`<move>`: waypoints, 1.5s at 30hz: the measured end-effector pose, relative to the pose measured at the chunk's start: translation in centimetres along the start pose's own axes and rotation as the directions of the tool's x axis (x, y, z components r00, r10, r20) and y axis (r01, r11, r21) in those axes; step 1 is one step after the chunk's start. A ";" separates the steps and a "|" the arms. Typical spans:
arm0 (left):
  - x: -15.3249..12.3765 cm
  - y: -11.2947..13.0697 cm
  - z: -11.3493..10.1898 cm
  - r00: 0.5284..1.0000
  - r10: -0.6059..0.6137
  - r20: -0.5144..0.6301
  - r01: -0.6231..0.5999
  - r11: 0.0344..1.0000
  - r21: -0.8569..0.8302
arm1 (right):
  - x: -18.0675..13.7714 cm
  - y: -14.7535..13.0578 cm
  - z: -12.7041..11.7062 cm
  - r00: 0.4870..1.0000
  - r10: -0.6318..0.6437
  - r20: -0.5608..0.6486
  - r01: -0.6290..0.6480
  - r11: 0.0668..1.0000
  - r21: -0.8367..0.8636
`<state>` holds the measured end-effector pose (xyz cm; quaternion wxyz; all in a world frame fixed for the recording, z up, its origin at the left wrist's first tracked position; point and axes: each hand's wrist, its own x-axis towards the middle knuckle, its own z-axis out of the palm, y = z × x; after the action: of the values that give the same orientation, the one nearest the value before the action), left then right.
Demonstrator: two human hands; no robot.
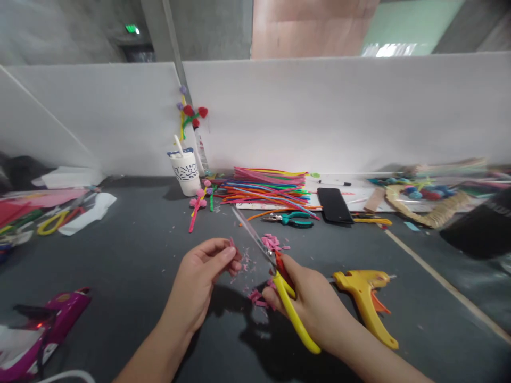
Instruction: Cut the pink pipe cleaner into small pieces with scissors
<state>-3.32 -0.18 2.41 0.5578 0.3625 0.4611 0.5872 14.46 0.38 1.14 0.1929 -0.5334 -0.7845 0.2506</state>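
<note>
My right hand grips a pair of scissors with yellow and red handles, the blades pointing up and to the left. My left hand pinches a small pink piece between thumb and fingertips, close to the blades. Small pink cuttings lie scattered on the dark table around and below both hands.
A yellow glue gun lies right of my right hand; a magenta glue gun sits at the lower left. Behind are a pile of coloured pipe cleaners, teal pliers, a black phone and a white cup.
</note>
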 end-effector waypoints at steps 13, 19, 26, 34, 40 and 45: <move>0.1 0.5 -0.7 0.989 0.140 -0.047 -0.142 0.989 -0.050 | -0.1 0.1 1.3 0.994 -0.099 0.056 0.111 0.955 -0.275; 0.1 0.5 -0.6 0.990 0.135 -0.040 -0.138 0.988 -0.074 | -0.3 0.2 1.4 0.993 -0.106 0.059 0.118 0.957 -0.266; 0.2 0.3 -0.7 0.988 0.153 -0.030 -0.155 0.983 -0.100 | -0.4 0.1 1.4 0.993 -0.102 0.065 0.114 0.965 -0.234; 0.3 0.3 -0.6 0.989 0.145 -0.020 -0.146 0.983 -0.108 | -0.4 0.3 1.5 0.990 -0.134 0.038 0.139 0.948 -0.287; 0.2 0.3 -0.7 0.990 0.141 -0.021 -0.142 0.983 -0.112 | -0.4 0.3 1.5 0.988 -0.146 0.039 0.151 0.937 -0.315; 0.2 0.4 -0.7 0.991 0.133 -0.030 -0.136 0.985 -0.108 | -0.5 0.2 1.3 0.991 -0.118 0.055 0.129 0.946 -0.296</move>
<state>-4.11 -0.04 2.55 0.5307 0.3548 0.4089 0.6521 14.04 -0.27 -0.07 0.1109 -0.5014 -0.8487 0.1264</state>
